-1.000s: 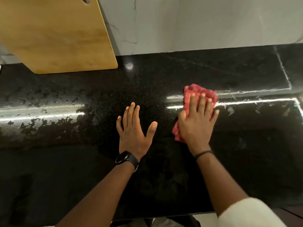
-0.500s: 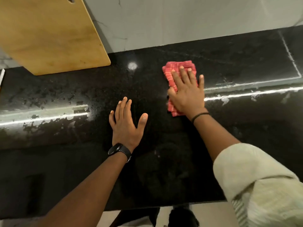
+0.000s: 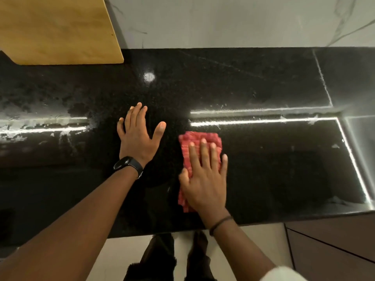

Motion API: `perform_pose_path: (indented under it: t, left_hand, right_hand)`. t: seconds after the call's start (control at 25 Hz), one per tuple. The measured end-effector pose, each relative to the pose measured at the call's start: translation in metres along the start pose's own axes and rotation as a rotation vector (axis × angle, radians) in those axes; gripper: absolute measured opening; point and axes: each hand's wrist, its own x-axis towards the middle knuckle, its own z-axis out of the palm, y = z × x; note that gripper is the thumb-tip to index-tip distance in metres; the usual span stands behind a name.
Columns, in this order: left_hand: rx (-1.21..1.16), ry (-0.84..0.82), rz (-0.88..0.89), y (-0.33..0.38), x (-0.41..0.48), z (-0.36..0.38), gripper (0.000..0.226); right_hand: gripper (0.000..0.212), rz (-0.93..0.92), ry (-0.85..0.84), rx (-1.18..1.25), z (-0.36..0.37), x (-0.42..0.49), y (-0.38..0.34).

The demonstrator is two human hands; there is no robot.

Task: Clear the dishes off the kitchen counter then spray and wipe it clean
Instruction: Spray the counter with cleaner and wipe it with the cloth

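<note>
The red cloth (image 3: 185,157) lies flat on the black counter (image 3: 263,169), near the front edge and a bit right of the middle. It is folded into a long shape. Its long side runs from the front edge toward the wall (image 3: 223,21), and the far end leans a little to the right.

The right hand (image 3: 205,183) rests on top of the cloth and presses it down. The grip is wide and flat, with the fingers (image 3: 203,155) straight and pointing toward the wall, the same way the cloth points. The palm hides the near half of the cloth. The far end pokes out past the fingertips, and a strip shows along the left side by the thumb. A thin dark band (image 3: 220,222) sits on this wrist.

The left hand (image 3: 138,138) lies flat on the bare counter just beside the cloth, on its left, not touching it. This grip is wide too and holds nothing, with the thumb spread out to the side. A black watch (image 3: 128,165) is on the wrist.

A wooden board (image 3: 56,29) leans at the back left. Wet smears (image 3: 40,126) shine on the left part of the counter, and bright lines of light cross it.
</note>
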Motion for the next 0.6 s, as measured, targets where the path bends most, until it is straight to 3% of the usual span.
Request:
perform_pose_path:
  t: [0.16,0.28,0.44,0.6]
  left_hand:
    - [-0.052,0.020,0.007,-0.002,-0.003,-0.003,0.078]
    - [-0.065,0.061,0.162,0.002,-0.023,-0.008,0.067]
    - [-0.120,0.021,0.186,0.057,-0.074,0.009,0.064]
    - [-0.093,-0.048,0.095,0.109,-0.109,0.041,0.076]
  right_hand:
    - [0.072,-0.101,0.005,0.006,-0.018,0.072,0.023]
    - [0.072,0.041,0.023,0.023,-0.028,0.076,0.089]
    - [0.073,0.327,0.089,0.039,-0.036,-0.001,0.180]
    - [0.073,0.433,0.119,0.063,-0.021,-0.088,0.183]
